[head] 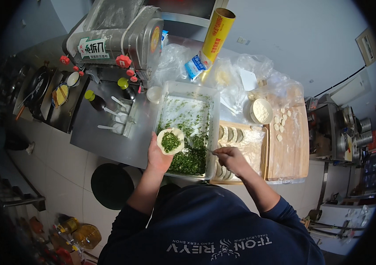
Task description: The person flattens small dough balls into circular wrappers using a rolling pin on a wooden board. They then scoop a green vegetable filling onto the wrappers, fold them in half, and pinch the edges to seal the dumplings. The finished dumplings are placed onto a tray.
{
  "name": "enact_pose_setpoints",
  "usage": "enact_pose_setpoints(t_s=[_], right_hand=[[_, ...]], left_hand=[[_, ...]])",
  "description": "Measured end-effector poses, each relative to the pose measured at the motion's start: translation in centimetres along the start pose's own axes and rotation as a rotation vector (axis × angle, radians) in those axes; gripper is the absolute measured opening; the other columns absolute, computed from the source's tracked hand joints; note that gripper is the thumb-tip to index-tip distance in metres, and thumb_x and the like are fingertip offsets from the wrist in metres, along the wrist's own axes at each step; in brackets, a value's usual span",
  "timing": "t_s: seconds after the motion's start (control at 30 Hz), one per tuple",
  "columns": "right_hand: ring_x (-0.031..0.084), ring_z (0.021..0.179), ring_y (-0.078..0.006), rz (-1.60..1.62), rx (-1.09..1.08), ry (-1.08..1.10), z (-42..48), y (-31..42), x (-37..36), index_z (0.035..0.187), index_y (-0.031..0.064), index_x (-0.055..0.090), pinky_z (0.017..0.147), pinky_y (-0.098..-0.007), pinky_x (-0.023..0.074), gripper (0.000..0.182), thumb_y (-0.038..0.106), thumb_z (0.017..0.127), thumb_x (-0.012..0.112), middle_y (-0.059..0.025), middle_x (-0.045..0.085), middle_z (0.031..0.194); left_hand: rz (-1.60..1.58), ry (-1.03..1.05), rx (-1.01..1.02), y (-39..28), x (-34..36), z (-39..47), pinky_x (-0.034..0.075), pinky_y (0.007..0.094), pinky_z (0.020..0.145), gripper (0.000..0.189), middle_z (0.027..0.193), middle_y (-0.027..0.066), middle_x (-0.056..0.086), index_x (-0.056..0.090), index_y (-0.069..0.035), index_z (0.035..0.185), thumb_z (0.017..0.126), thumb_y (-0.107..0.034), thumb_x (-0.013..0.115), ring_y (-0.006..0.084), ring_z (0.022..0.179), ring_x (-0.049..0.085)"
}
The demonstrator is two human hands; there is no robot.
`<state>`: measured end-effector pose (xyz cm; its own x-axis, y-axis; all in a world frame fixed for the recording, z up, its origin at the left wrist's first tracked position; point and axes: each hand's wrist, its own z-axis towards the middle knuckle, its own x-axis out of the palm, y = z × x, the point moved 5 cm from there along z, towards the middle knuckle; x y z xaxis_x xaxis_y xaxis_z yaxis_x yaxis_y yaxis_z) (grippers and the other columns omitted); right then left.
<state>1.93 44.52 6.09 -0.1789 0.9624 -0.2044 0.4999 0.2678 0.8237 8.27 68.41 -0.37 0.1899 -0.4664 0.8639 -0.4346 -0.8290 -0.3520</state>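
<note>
My left hand [159,159] cradles a round dough wrapper [181,142], with a mound of chopped green filling [170,141] on its middle. It is over the near left part of a clear plastic tub [188,86]. More chopped greens [188,164] are heaped at the tub's near end, with scraps stuck along its base. My right hand [235,161] grips a thin metal utensil [212,152] at the tub's right wall; its full shape cannot be made out. Below that hand lies a film-lined wooden tray [246,147] with folded dumplings [230,134] in rows.
Right of the tray, a wooden board [289,145] carries several dough pieces [276,127]; a bowl of flour [261,111] stands nearby. A dough-pressing machine [115,39], sauce bottles [94,100] and white spoons [110,111] are at left. Behind the tub stands a yellow roll [218,33].
</note>
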Motion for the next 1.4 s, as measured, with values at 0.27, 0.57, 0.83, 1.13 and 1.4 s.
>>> enact_pose_setpoints(t_s=[0.27,0.57,0.83,1.13,1.4], right_hand=[[0.061,0.082,-0.0313,-0.809,-0.767,-0.269,-2.2,5.6,4.8,0.100,0.0040,0.067,0.073,-0.0389,0.0509,0.023,0.014,0.080,0.072,-0.0118,0.064,0.091],[0.059,0.089,-0.0246,-0.827,-1.299,-0.215,-3.4,6.4,5.5,0.104,0.0085,0.065,0.074,-0.0348,0.0479,0.026,0.011,0.078,0.066,-0.0069,0.059,0.099],[0.058,0.081,-0.0236,-0.668,-1.304,-0.248,-3.6,7.6,5.2,0.090,0.0075,0.071,0.067,-0.0332,0.0479,0.018,0.007,0.073,0.073,-0.0060,0.061,0.089],[0.059,0.079,-0.0254,-0.433,-1.007,-0.301,-3.5,10.0,3.9,0.085,0.0062,0.073,0.068,-0.0344,0.0487,0.015,0.007,0.072,0.081,-0.0079,0.063,0.086],[0.060,0.086,-0.0264,-0.369,-0.901,-0.318,-3.3,10.0,3.5,0.088,0.0061,0.073,0.074,-0.0346,0.0491,0.018,0.010,0.073,0.081,-0.0095,0.063,0.091]], left_hand=[[-0.016,0.130,-0.125,-1.0,3.1,-1.9,0.042,0.0487,0.105,0.064,0.131,0.0146,0.057,0.048,-0.001,0.134,0.103,-0.052,0.025,0.0315,0.124,0.053],[-0.061,0.245,-0.345,1.2,4.8,-2.9,0.043,0.0491,0.104,0.068,0.132,0.0160,0.057,0.046,-0.001,0.137,0.103,-0.054,0.023,0.0316,0.122,0.055],[0.135,0.304,-0.329,2.2,5.4,-3.6,0.046,0.0397,0.099,0.068,0.132,0.0127,0.056,0.043,-0.001,0.141,0.102,-0.056,0.028,0.0252,0.119,0.056],[0.867,0.448,0.041,0.5,9.5,-5.8,0.040,0.0298,0.103,0.067,0.132,0.0079,0.055,0.041,0.003,0.142,0.084,-0.008,0.073,0.0146,0.119,0.052],[1.114,0.399,0.247,0.5,9.6,-6.0,0.042,0.0298,0.102,0.055,0.127,0.0104,0.060,0.050,0.004,0.134,0.084,-0.005,0.071,0.0145,0.118,0.054]])
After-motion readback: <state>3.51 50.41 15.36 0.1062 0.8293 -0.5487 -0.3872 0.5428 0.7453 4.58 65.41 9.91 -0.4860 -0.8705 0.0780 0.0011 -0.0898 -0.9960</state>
